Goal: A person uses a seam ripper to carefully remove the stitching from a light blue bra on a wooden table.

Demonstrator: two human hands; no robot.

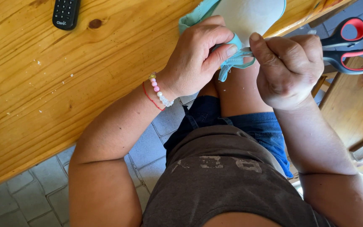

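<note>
Fingers of the left hand [198,59] pinching the teal fabric strip [232,63] sit at nine o'clock of the scissors [345,46] gripped in the right hand [288,67], so a slipped blade could nick them.

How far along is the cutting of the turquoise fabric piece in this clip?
Mid-cut. The left hand pinches the light turquoise fabric piece at the edge of the wooden table. The right hand holds the red-and-black-handled scissors, blades at a hanging turquoise strip. That strip is not yet severed, and most of the piece looks whole, so much seems left.
</note>
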